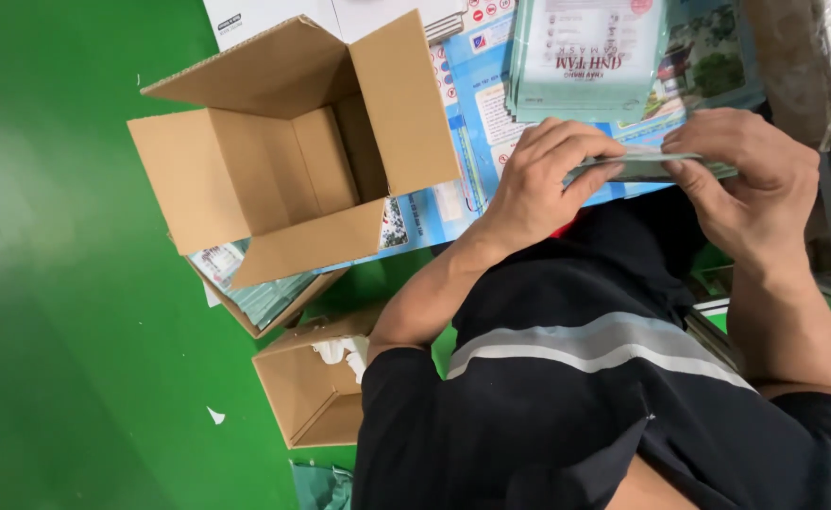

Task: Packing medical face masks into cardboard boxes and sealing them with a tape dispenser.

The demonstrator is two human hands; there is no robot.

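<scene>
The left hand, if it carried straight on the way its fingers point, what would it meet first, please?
The left hand points right along the thin greenish stack of packets that both hands hold. It would probably meet the right hand first, at the other end, though depth is unclear.

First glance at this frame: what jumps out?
The big open cardboard box at upper left, flaps up, against the bright green floor. Right of it, the left hand and right hand pinch a thin stack of flat packets between them. A smaller open box sits lower down.
</scene>
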